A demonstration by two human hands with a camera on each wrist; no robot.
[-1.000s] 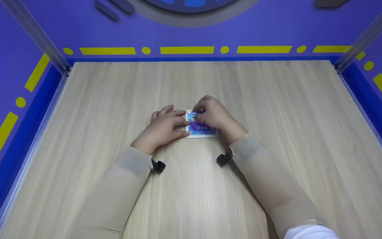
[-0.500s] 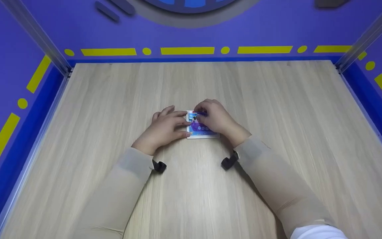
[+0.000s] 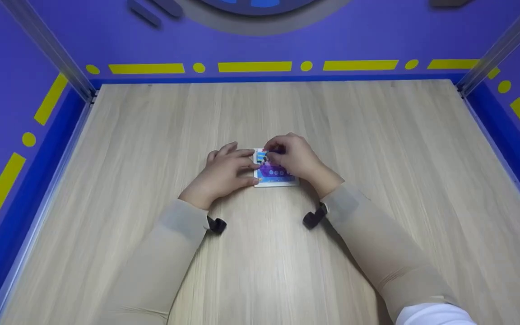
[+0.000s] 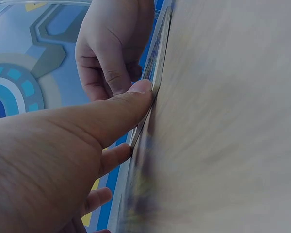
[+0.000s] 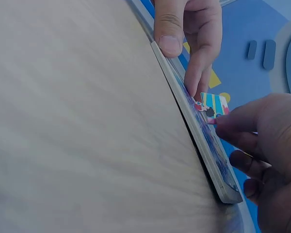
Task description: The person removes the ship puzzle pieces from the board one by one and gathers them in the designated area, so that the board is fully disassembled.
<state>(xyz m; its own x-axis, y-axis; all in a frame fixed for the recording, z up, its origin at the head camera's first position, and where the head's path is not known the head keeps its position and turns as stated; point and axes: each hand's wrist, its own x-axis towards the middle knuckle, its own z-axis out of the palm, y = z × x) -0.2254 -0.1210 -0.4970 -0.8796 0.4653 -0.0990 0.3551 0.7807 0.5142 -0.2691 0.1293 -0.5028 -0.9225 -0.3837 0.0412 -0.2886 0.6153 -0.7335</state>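
A small, flat, white-rimmed puzzle board [image 3: 278, 184] lies on the table, printed with a purple ship on blue. My left hand [image 3: 225, 174] rests at its left edge, fingers fairly straight, with thumb and fingertips touching the rim. Over the board's upper part, my right hand [image 3: 297, 155] pinches a small puzzle piece [image 5: 214, 105] between thumb and index finger. That piece has blue and yellow stripes and stands tilted up from the board in the right wrist view. Its lower edge is close to the board; whether it touches cannot be told. The right fingers hide the board's upper right corner.
The wood-grain table [image 3: 260, 253] extends around the board on all sides. Blue panels with yellow dashes [image 3: 254, 67] enclose its back and sides. A black wrist camera [image 3: 217, 225] is strapped to the left wrist, another camera [image 3: 312, 220] to the right.
My right hand and forearm have shifted slightly to the right, and the striped corner shows more clearly. The left hand keeps its place at the board's edge.
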